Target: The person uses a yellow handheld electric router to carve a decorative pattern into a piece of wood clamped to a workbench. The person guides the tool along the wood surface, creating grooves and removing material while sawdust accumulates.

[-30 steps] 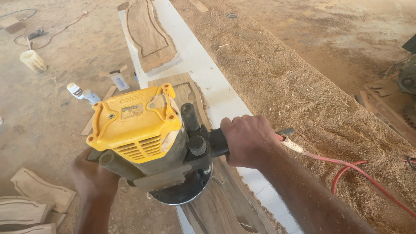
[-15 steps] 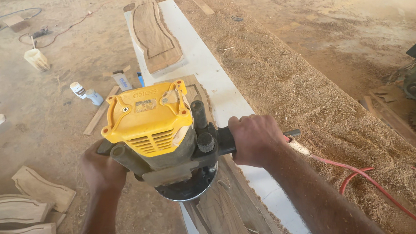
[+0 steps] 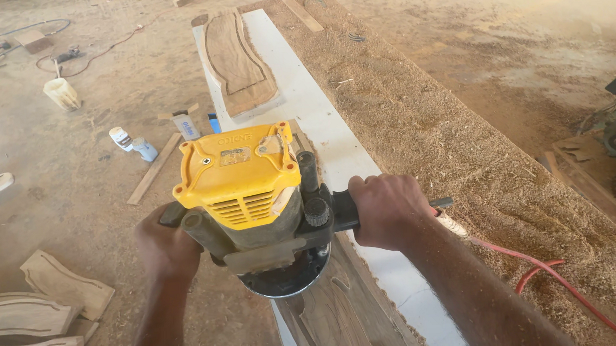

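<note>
While we are gripping the yellow router [image 3: 249, 197] with the left hand [image 3: 164, 247] and right hand [image 3: 387, 211], each wrapped tight round a side handle, its base is sitting on the curved wooden piece [image 3: 336, 312] lying on the white counter [image 3: 335, 150]. We are judging that even downward pressure and a level base are mattering most here, with the red cord [image 3: 538, 270] trailing clear. Compared with half a second ago, the router is sitting much as it did on the same piece, and both hands are keeping their grip.
</note>
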